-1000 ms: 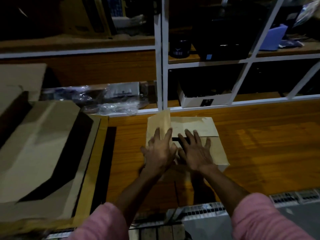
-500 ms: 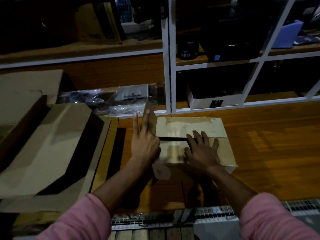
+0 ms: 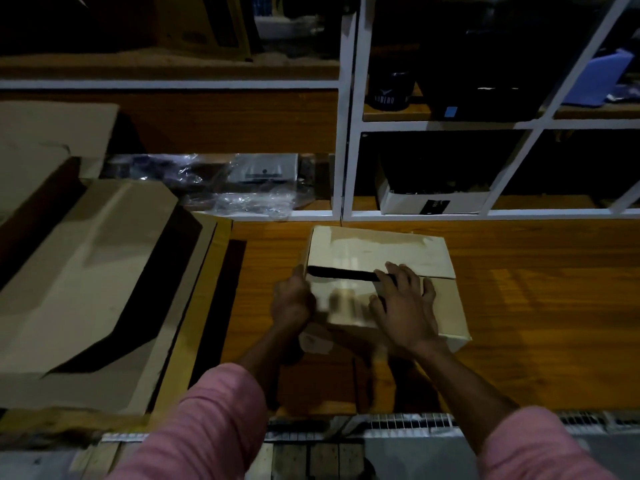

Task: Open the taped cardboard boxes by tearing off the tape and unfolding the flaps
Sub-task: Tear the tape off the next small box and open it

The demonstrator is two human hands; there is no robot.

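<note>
The right hand (image 3: 403, 306) is lying flat on the near flap of the small box (image 3: 381, 282), its fingers (image 3: 398, 275) straight and slightly spread, their tips reaching the dark gap between the two top flaps. The left hand (image 3: 292, 303) is curling against the box's left end beside that gap; whether its fingers are pinching tape or flap edge I cannot tell. The box is sitting on the wooden counter (image 3: 536, 306). To open it cleanly, the right fingers should probably be hooking under the near flap's edge while the left hand is steadying the box. Left of the fingers, larger flattened cardboard (image 3: 86, 271) is lying.
</note>
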